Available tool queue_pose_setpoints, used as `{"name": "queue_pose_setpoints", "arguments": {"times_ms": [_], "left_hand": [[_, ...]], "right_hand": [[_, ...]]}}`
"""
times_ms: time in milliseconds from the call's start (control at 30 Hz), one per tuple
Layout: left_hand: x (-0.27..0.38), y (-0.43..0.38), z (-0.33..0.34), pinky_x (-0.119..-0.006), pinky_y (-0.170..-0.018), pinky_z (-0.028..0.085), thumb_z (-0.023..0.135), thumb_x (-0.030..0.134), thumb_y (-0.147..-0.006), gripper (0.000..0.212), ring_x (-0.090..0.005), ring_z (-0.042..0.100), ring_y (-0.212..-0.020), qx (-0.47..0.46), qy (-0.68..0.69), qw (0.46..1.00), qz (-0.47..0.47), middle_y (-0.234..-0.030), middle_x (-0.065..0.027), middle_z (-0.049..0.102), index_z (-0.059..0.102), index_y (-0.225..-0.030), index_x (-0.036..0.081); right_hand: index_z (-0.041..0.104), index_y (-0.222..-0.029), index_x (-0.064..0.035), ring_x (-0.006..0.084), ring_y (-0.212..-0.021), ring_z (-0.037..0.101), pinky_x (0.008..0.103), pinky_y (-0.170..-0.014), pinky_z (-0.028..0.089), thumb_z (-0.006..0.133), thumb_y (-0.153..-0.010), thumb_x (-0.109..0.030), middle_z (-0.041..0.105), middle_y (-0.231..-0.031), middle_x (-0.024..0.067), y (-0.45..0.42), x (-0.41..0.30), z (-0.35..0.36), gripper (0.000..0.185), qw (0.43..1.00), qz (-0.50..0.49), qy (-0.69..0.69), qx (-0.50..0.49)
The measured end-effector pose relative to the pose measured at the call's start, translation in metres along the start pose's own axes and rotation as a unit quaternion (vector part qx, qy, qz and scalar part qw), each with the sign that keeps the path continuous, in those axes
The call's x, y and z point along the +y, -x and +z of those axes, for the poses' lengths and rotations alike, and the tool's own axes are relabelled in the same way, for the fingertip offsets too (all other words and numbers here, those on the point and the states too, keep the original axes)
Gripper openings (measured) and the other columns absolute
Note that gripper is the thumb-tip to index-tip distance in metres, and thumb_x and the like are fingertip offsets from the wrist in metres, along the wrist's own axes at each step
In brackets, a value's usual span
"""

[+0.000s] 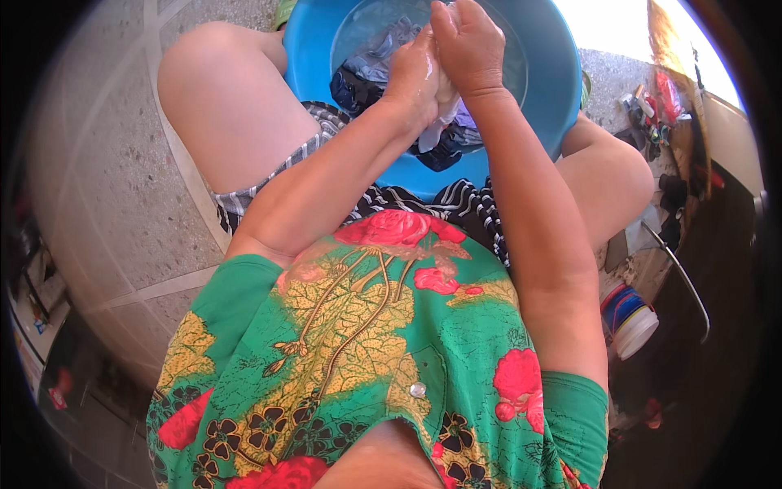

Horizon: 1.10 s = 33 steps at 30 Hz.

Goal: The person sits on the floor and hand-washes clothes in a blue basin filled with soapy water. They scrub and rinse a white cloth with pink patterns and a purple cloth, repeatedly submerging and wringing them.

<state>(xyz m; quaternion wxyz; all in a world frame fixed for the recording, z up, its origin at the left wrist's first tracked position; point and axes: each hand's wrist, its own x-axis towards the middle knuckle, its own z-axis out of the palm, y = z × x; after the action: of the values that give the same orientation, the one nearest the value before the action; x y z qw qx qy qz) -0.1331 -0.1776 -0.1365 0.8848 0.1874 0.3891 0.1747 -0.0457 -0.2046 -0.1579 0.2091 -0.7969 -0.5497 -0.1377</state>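
A big blue plastic basin (547,73) sits between my knees, with water and wet clothes in it. My left hand (415,76) and my right hand (469,49) are pressed together over the basin, both closed on a wet, soapy, whitish cloth (435,131). Part of the cloth hangs below the hands; the rest is hidden between them. Grey-blue wet clothing (382,55) and dark clothing (351,91) lie in the water left of my hands. Another dark piece (441,158) rests against the near wall of the basin, beside a purple piece (465,117).
Speckled floor (153,226) with pale strips lies at the left. At the right are a white tub (635,333) with a blue band, a curved metal rod (681,272) and a pile of small items with a red plastic wrapper (669,96).
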Motion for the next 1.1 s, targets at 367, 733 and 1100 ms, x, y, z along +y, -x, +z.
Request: {"name": "queue_pose_setpoints", "arguments": {"times_ms": [367, 733, 1100], "left_hand": [[0.001, -0.011, -0.013, -0.027, -0.049, 0.043, 0.049, 0.029, -0.091, 0.024, -0.0116, 0.054, -0.062, -0.047, -0.039, 0.998, -0.008, -0.071, -0.0031, 0.053, 0.051, -0.080, 0.008], [0.014, -0.018, -0.032, -0.024, -0.069, 0.046, 0.060, 0.031, -0.085, 0.033, -0.0099, 0.057, -0.077, -0.145, -0.444, 0.884, 0.020, -0.088, -0.0049, 0.062, 0.060, -0.097, 0.000], [0.010, -0.021, -0.029, -0.026, -0.062, 0.046, 0.056, 0.028, -0.087, 0.026, -0.0118, 0.056, -0.075, -0.121, -0.305, 0.940, 0.095, -0.083, -0.0049, 0.059, 0.057, -0.095, 0.003]], "right_hand": [[0.053, -0.068, -0.0039, 0.0209, -0.052, 0.052, 0.0320, -0.051, 0.043, 0.060, -0.082, -0.026, 0.052, -0.057, 0.0102, 0.009, -0.002, -0.021, 0.027, 0.940, 0.241, -0.237, 0.053], [0.053, -0.087, -0.0013, 0.0211, -0.076, 0.058, 0.0309, -0.069, 0.048, 0.055, -0.086, -0.017, 0.060, -0.084, 0.0111, 0.049, 0.036, -0.046, 0.016, 0.593, 0.466, -0.643, 0.135], [0.051, -0.091, 0.0027, 0.0230, -0.071, 0.061, 0.0343, -0.057, 0.049, 0.053, -0.086, -0.018, 0.060, -0.083, 0.0129, 0.058, 0.033, -0.058, 0.022, 0.513, 0.498, -0.682, 0.154]]}}
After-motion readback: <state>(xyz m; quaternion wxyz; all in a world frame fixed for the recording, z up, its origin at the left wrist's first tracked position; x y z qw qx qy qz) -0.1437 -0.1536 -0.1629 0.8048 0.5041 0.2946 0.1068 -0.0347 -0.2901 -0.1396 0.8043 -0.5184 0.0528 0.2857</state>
